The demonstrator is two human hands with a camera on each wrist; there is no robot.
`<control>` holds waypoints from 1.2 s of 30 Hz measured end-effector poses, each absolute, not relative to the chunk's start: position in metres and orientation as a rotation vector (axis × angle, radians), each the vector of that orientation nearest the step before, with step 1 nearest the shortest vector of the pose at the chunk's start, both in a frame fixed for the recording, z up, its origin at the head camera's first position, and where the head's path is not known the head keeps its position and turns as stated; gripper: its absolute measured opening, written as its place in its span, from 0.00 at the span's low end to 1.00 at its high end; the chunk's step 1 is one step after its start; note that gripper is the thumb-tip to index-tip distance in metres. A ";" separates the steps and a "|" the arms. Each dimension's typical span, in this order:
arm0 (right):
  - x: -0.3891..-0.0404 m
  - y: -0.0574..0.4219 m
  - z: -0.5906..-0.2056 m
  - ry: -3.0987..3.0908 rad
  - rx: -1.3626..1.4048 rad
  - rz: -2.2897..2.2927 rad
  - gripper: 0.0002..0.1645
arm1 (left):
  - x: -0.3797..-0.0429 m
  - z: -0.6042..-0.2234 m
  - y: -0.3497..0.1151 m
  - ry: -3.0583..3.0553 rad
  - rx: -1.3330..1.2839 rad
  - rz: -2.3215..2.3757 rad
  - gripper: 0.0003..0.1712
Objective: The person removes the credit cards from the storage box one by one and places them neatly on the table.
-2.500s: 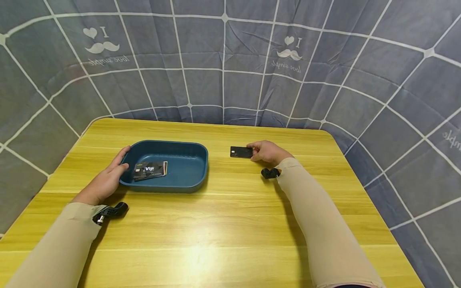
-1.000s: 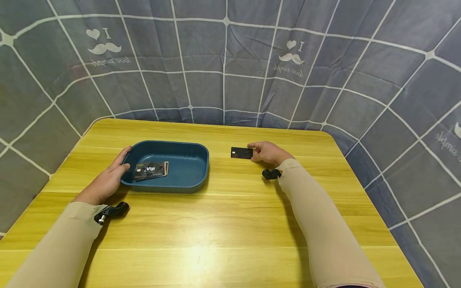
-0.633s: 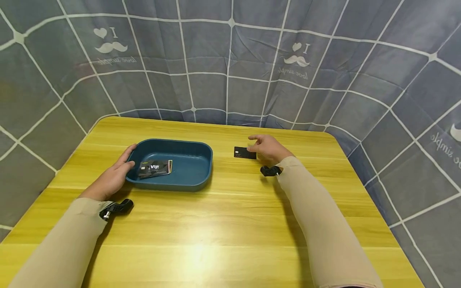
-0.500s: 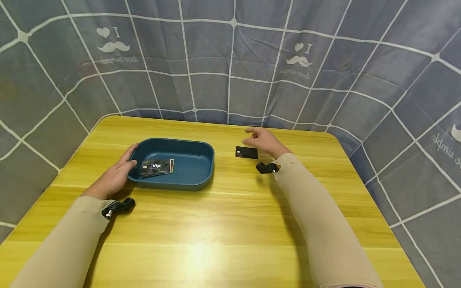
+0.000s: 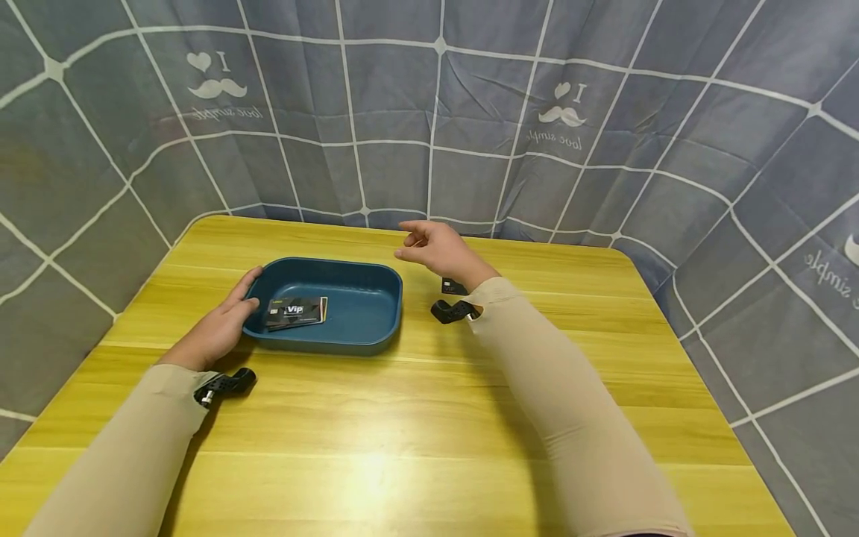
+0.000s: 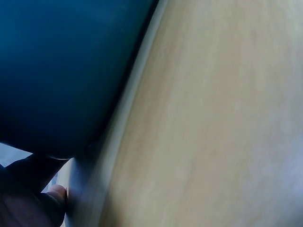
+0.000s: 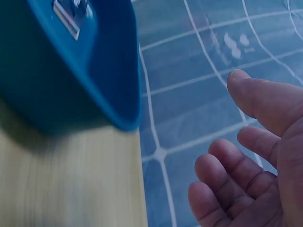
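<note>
A dark blue plastic tray (image 5: 359, 306) stands at the left of the wooden table. My left hand (image 5: 218, 328) grips its left end, thumb over the rim and fingers along the outer wall. Inside lies a small stack of cards (image 5: 294, 312), the top one black and grey with "Vip" on it. My right hand (image 5: 443, 250) is raised beyond the tray's right end, holding nothing. In the right wrist view its fingers (image 7: 220, 170) are loosely bent, the thumb apart. A black VIP card (image 5: 451, 286) lies flat on the table, partly hidden behind my right wrist.
A grey curtain (image 5: 396, 112) with white grid lines hangs behind and beside the table (image 5: 335, 432). Black camera mounts (image 5: 451, 311) stick out from both wrists. The tray's right wall (image 7: 85, 90) shows near my right hand.
My right hand has let go of the black card, lifted and moved left toward the tray. The card stays on the table. My left hand keeps its hold; the head view has shifted slightly.
</note>
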State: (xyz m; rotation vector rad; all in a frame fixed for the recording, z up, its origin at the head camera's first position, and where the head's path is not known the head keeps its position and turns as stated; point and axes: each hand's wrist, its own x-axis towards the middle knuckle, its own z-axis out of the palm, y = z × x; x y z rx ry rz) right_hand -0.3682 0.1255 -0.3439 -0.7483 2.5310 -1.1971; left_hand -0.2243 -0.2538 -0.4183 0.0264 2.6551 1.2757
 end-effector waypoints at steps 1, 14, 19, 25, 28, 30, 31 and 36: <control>-0.367 0.121 -0.343 2.529 -0.760 -1.194 0.39 | -0.224 -0.418 -0.254 2.657 0.027 1.274 0.37; -0.355 0.073 -0.341 2.467 -0.943 -1.220 0.41 | -0.225 -0.420 -0.255 2.649 0.001 1.292 0.37; -0.351 0.055 -0.341 2.433 -0.989 -1.217 0.42 | -0.224 -0.420 -0.253 2.648 -0.003 1.302 0.37; -0.348 0.039 -0.342 2.434 -1.022 -1.124 0.42 | -0.224 -0.419 -0.252 2.651 -0.013 1.292 0.37; -0.347 0.033 -0.343 2.428 -1.017 -1.079 0.40 | -0.224 -0.419 -0.250 2.651 -0.007 1.300 0.37; -0.346 0.029 -0.345 2.418 -1.023 -1.062 0.39 | -0.224 -0.419 -0.249 2.652 -0.005 1.302 0.37; -0.346 0.027 -0.346 2.411 -1.031 -1.056 0.39 | -0.225 -0.419 -0.248 2.653 -0.001 1.305 0.37; -0.345 0.017 -0.352 2.370 -1.058 -1.003 0.38 | -0.225 -0.419 -0.248 2.654 0.006 1.312 0.37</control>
